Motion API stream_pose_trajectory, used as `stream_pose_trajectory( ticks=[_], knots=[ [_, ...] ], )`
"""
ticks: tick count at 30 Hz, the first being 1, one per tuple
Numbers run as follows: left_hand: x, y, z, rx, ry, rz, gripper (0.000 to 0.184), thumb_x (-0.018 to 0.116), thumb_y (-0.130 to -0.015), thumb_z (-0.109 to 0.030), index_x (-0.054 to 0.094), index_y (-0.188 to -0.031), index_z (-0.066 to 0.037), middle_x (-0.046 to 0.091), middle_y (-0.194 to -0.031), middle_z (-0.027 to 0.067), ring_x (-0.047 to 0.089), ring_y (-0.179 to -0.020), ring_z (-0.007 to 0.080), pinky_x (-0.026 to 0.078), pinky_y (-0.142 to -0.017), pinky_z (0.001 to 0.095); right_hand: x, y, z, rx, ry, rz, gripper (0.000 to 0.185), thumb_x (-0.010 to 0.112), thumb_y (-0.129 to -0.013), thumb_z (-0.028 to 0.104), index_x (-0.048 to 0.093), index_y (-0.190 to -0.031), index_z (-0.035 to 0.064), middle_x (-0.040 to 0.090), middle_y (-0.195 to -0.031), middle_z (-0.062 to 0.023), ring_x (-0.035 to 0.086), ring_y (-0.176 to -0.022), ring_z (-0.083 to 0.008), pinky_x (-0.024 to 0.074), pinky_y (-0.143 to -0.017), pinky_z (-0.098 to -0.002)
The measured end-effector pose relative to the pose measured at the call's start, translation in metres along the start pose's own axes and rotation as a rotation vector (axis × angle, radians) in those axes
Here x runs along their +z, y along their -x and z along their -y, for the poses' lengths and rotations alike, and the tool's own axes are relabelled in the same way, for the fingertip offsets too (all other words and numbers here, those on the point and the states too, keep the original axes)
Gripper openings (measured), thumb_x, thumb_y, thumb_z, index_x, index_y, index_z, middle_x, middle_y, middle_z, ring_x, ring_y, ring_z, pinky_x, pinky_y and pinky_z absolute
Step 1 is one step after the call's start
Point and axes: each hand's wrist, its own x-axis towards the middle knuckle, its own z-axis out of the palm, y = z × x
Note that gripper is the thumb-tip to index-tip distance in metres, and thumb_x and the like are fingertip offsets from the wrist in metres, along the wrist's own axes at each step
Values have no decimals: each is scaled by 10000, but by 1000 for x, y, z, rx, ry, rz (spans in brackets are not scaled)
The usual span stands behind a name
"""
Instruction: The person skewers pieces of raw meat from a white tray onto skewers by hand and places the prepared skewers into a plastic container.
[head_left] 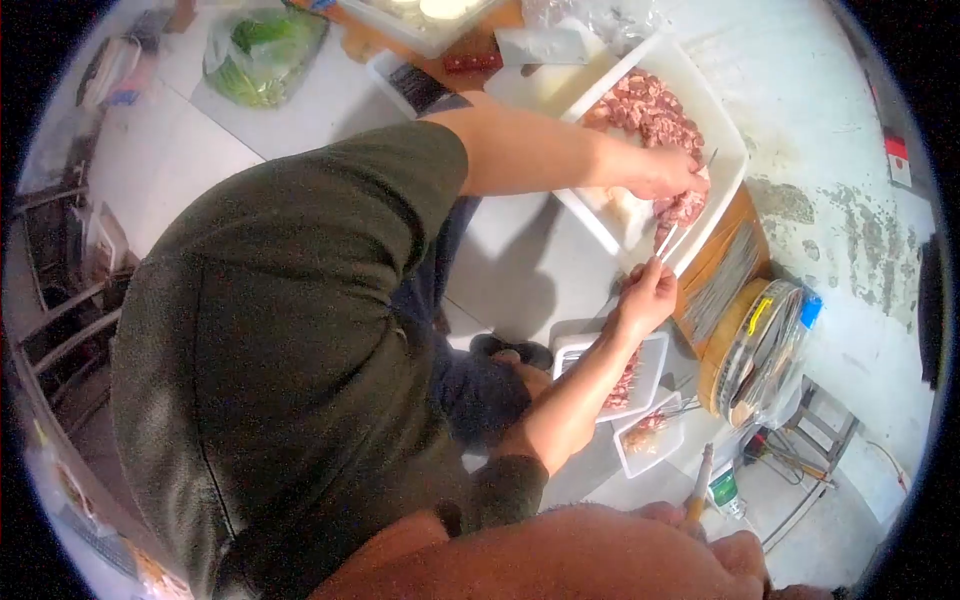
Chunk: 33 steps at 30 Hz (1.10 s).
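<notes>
My left hand is closed over the edge of a pile of raw meat chunks, fingertips pinching a piece of meat. The pile lies in a large white tub. Just below, at the tub's near corner, my right hand is closed with thumb and fingers together on a thin pale skewer. The skewer points up toward the meat under my left hand; whether its tip is in the meat I cannot tell. A thin tip shows beyond my left fingers.
Beside the tub lie loose skewers and a round container. Below my right forearm are a white tray with skewered meat and a smaller tray. A cleaver and bagged greens lie above. A cigarette-like stick juts in low.
</notes>
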Motion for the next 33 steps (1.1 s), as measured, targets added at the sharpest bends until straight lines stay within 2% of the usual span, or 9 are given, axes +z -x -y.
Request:
stream_pose_trajectory(
  ticks=[5,7,10,11,15,21,24,28,33],
  knots=[
    [-8,-6,-5,-129,152,201,378,655,-860,-261,596,-1097,27,623,-912,108,583,-781,202,488,-681,363,-11,-9,1,-58,165,-51,203,582,-907,156,516,-776,14,549,-604,-46,466,-483,-92,380,-447,-231],
    [-13,-7,-6,-155,133,172,391,653,-852,-274,597,-1103,21,627,-922,120,591,-806,223,497,-719,391,-12,-4,12,-13,157,-53,245,586,-904,204,567,-775,-3,598,-631,-64,512,-506,-109,426,-469,-260],
    [-37,-64,28,-127,-16,67,422,651,-824,-302,615,-1098,17,639,-952,141,605,-855,257,498,-760,428,-23,-10,33,-32,655,-87,275,574,-899,229,604,-769,-11,648,-674,-93,596,-570,-167,477,-544,-313],
    [-49,-85,38,-101,-75,23,433,649,-813,-313,624,-1091,18,643,-966,148,610,-869,268,496,-764,434,-32,-21,26,-217,808,-88,274,562,-885,240,633,-781,-3,677,-735,-134,652,-662,-253,499,-640,-370],
    [-60,-96,30,7,-233,-153,437,634,-781,-323,653,-1037,31,650,-965,162,621,-865,280,498,-735,409,-41,-39,31,-162,1090,26,257,557,-859,237,670,-841,7,683,-778,-170,663,-764,-349,501,-734,-431],
    [-36,-15,-50,-145,-272,-271,418,628,-776,-313,657,-999,39,648,-897,156,618,-819,259,495,-692,369,-36,-46,-2,-273,1534,-49,211,535,-859,215,633,-852,28,676,-804,-151,656,-782,-345,511,-706,-440],
    [-32,-6,-53,39,-248,-394,417,636,-773,-311,651,-1005,35,644,-880,151,617,-797,251,493,-679,375,-21,-37,0,-226,1624,-123,211,520,-866,216,626,-862,33,673,-817,-151,654,-792,-356,514,-707,-451],
    [-47,-39,-27,-118,-163,-141,375,638,-772,-291,647,-992,13,639,-869,132,611,-778,222,494,-661,366,-12,-31,-5,-237,1642,-166,212,491,-877,215,613,-886,42,665,-841,-154,651,-810,-372,520,-706,-468],
    [-47,-12,-50,-128,-204,-66,348,642,-769,-310,648,-955,-16,635,-872,99,599,-752,212,491,-632,366,-11,-17,-1,-172,1649,-169,233,452,-889,221,599,-920,44,659,-894,-185,645,-845,-393,523,-710,-492]
  ],
)
